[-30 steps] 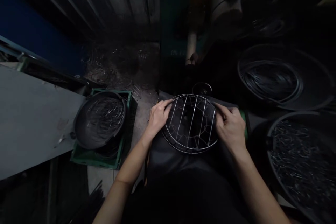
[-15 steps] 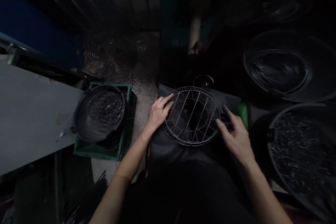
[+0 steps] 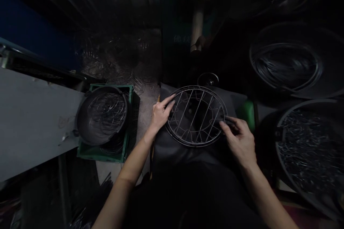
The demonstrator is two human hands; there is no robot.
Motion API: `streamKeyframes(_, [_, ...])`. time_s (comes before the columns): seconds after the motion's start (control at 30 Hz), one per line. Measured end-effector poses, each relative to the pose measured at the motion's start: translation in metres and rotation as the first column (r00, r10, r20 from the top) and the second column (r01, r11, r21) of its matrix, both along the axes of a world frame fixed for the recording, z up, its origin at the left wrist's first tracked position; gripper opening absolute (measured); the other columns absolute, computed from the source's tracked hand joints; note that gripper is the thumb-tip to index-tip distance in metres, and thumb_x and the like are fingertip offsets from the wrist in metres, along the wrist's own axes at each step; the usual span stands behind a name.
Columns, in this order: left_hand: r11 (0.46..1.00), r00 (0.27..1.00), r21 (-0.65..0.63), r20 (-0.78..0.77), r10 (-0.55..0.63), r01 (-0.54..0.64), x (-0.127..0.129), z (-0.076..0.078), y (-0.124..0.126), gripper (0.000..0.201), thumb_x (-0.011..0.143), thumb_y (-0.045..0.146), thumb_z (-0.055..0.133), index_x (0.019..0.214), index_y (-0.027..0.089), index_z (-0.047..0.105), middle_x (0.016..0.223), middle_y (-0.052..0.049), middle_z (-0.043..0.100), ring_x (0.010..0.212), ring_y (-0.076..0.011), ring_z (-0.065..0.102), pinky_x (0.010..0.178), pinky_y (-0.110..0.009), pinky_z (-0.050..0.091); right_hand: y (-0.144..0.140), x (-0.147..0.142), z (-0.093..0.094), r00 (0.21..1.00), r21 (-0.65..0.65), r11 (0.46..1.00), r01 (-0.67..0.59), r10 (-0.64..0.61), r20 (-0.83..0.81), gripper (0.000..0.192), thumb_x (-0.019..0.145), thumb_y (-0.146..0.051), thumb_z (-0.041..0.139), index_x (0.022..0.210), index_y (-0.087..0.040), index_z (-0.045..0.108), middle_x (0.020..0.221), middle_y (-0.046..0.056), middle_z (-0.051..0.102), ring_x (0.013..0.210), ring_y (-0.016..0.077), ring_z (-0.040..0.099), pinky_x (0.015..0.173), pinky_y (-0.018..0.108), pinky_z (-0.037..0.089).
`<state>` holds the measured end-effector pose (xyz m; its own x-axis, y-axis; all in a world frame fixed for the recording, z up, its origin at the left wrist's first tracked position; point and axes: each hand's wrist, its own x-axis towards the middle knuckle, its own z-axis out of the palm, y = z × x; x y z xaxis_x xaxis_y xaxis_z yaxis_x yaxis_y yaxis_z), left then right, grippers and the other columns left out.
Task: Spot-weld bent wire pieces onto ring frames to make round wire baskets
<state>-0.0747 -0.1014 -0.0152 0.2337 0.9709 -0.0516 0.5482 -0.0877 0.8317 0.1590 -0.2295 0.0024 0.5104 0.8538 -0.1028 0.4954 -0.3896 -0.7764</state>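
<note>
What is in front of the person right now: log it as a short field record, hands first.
left hand: left hand grips the left rim of the round wire rack
right hand: right hand, fingers pinching the rack's right rim
rack: circular, straight cross wires, lying over a dark surface
left side: dark pan of wire rings in a green crate
right side: tub of coiled wire; tub of small metal pieces
lighting: dim, far details unclear

A silvery round wire rack (image 3: 196, 115) of parallel bars and wavy loops lies on black cloth (image 3: 177, 152), beside a green crate (image 3: 113, 155) holding a dark basin (image 3: 100, 114) of grey wire rings, near a pale grey counter (image 3: 29, 121).
</note>
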Motion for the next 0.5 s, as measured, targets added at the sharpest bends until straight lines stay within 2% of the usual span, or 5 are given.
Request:
streamKeyframes(0.17, [1.0,0.999,0.024,0.052,-0.01,0.009,0.001,-0.001,0.002,0.031,0.089,0.031,0.055,0.119,0.028,0.062,0.103,0.003,0.072,0.089,-0.0147,0.069,0.089,-0.025,0.051,-0.003,-0.004,0.0,0.999,0.022,1.0,-0.003,0.002,0.037,0.04,0.08,-0.053,0.059,0.103,-0.021,0.065,0.104,0.006,0.059,0.09,0.0172,0.058,0.081,0.033,0.049])
streamKeyframes(0.3, [0.999,0.996,-0.047,0.088,0.021,-0.017,0.0,-0.004,-0.002,0.033,0.089,0.036,0.054,0.12,0.027,0.061,0.088,0.003,0.073,0.075,-0.0134,0.069,0.075,-0.023,0.054,-0.001,-0.002,-0.001,0.997,0.002,0.999,0.044,-0.044,-0.06,0.043,0.075,-0.056,0.063,0.099,-0.021,0.064,0.103,0.006,0.059,0.086,0.0167,0.059,0.077,0.033,0.05])
streamKeyframes(0.4, [0.987,0.993,-0.164,0.117,0.023,-0.003,0.002,-0.008,-0.004,0.038,0.09,0.041,0.05,0.125,0.027,0.058,0.068,0.005,0.069,0.052,-0.0106,0.062,0.06,-0.022,0.053,0.002,0.004,-0.004,0.961,-0.103,0.994,0.046,-0.072,-0.267,0.051,0.069,-0.057,0.068,0.104,-0.021,0.06,0.085,0.003,0.061,0.069,0.0144,0.057,0.065,0.031,0.051])
streamKeyframes(0.47, [0.983,0.99,-0.181,0.139,0.03,-0.004,0.003,-0.014,-0.003,0.04,0.09,0.04,0.05,0.128,0.026,0.055,0.074,0.004,0.071,0.054,-0.01,0.062,0.061,-0.021,0.053,0.005,0.008,-0.009,0.934,-0.141,0.99,-0.009,-0.042,-0.355,0.057,0.066,-0.059,0.07,0.107,-0.022,0.057,0.071,0.0,0.059,0.058,0.0139,0.054,0.056,0.03,0.049])
streamKeyframes(0.5, [0.986,0.988,-0.166,0.148,0.036,-0.011,0.004,-0.017,-0.003,0.04,0.09,0.038,0.051,0.128,0.026,0.055,0.082,0.003,0.072,0.058,-0.0101,0.063,0.064,-0.021,0.053,0.006,0.01,-0.013,0.942,-0.126,0.991,-0.039,-0.006,-0.335,0.057,0.066,-0.06,0.069,0.107,-0.022,0.057,0.069,0.0,0.058,0.055,0.0141,0.053,0.054,0.03,0.048])
